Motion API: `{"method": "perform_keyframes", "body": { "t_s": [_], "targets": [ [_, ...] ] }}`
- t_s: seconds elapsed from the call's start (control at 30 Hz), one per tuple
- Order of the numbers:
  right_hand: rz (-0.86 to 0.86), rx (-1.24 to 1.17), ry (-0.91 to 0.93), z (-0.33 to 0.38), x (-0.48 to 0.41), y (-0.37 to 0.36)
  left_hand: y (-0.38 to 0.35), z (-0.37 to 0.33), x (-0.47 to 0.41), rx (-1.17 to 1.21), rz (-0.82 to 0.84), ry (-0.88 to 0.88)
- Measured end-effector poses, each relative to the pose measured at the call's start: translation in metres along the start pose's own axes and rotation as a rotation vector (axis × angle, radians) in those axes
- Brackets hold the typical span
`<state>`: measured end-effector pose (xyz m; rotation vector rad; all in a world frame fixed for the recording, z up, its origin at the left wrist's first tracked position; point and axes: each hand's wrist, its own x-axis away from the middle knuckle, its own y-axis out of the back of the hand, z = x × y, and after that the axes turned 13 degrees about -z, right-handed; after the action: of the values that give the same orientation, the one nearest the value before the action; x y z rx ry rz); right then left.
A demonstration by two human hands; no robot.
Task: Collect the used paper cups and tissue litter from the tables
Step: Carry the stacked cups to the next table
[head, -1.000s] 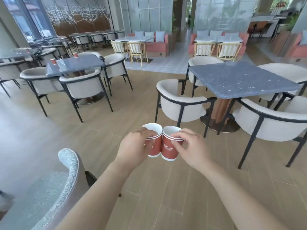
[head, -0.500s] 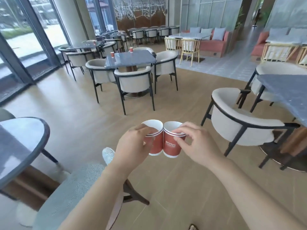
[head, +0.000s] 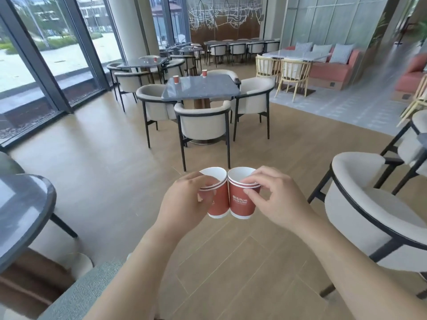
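Head view: the only camera, looking forward and down over both forearms.
Left hand [head: 184, 202]: clamped on the left cup [head: 221, 199], fingers curled round its red wall just under the rim.
Right hand [head: 277, 199]: pinches the right cup [head: 240, 204], thumb on the wall beside the printed logo, forefinger over the rim.
Held cups: upright, mouths open, side by side and touching, in the air above the wooden floor [head: 104, 169].
Square table [head: 201, 91]: well ahead, ringed by cream armchairs.
Corner cup [head: 176, 79]: stands upright on the square table's far left corner.
Edge cup [head: 204, 73]: stands upright at that table's far edge.
Far table [head: 138, 63]: behind, by the windows; one more red cup [head: 155, 59] stands on it.
Round table [head: 23, 215]: near left, partly cropped.
Near armchair [head: 369, 218]: close on the right.
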<state>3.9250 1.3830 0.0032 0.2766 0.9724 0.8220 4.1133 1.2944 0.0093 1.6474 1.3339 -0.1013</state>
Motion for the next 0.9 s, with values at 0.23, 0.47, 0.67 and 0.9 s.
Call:
{"method": "perform_keyframes", "body": {
  "t_s": [0.23, 0.47, 0.67, 0.9],
  "targets": [
    [0.031, -0.004, 0.056, -0.075, -0.114, -0.031, -0.062, 0.036, -0.107, -0.033, -0.072, 0.041],
    [0.053, -0.035, 0.049, -0.129, -0.192, -0.074, -0.107, 0.082, -0.18, -0.04, -0.061, 0.073],
    [0.077, -0.032, 0.043, -0.173, -0.259, -0.136, -0.148, 0.142, -0.249, -0.053, -0.045, 0.104],
    [0.091, -0.027, 0.045, -0.209, -0.359, -0.225, -0.175, 0.233, -0.345, -0.032, -0.05, 0.174]
  ]
}}
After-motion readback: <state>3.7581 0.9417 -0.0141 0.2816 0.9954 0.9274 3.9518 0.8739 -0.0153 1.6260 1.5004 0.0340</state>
